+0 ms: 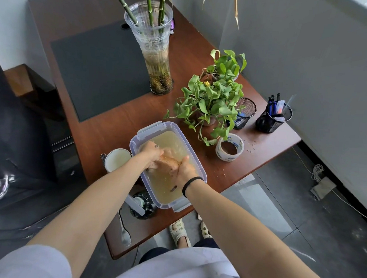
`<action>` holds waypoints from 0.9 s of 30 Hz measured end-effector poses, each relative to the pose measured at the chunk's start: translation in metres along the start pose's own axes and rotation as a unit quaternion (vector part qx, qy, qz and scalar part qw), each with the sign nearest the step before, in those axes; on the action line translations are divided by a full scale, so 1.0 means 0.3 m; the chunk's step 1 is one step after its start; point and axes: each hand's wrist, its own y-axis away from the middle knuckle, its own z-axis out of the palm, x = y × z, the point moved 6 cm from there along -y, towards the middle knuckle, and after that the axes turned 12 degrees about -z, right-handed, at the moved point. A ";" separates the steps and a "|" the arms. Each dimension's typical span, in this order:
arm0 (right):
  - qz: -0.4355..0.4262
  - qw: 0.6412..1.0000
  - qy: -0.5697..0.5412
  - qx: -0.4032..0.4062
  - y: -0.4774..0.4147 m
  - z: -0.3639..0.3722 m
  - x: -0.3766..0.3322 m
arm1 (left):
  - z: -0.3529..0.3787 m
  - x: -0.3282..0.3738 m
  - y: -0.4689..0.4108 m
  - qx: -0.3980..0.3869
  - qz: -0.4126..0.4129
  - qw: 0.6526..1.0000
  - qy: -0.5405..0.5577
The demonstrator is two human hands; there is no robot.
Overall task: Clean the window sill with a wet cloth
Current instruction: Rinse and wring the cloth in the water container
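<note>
Two hands, the left hand (151, 151) and the right hand (182, 169), are down in the clear plastic container (201, 177) near the front edge of the wooden surface (116, 125). I record each one curled round the orange-brown cloth (169, 159), which is bunched between them in murky yellowish water. A white mug (117, 160) stands just beside the container's left wall, and a tape roll (226, 156) lies to its right.

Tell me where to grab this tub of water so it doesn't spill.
Take the plastic tub by its two short ends, under the rim at the latch flaps, approaching from both ends at once. It's long, lidless and nearly full, so a level two-sided lift should slosh least.
</note>
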 end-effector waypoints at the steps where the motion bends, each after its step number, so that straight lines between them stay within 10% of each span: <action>1: 0.001 1.000 -0.007 -0.022 0.003 -0.004 -0.006 | -0.007 0.000 0.006 0.009 -0.002 1.000 0.009; 8: -0.008 0.997 0.031 -0.065 0.022 -0.011 0.006 | -0.005 0.019 0.021 -0.030 -0.023 0.998 -0.050; 17: 0.002 1.000 -0.014 0.019 0.045 -0.028 -0.019 | -0.026 0.068 0.013 0.180 0.115 0.951 -0.225; 24: -0.054 0.995 0.047 -0.063 0.081 0.000 -0.014 | 0.017 0.054 0.052 -0.084 0.040 0.978 -0.187; 27: -0.038 0.999 0.018 -0.003 0.071 -0.020 -0.008 | 0.003 0.038 0.010 -0.061 0.021 0.990 -0.124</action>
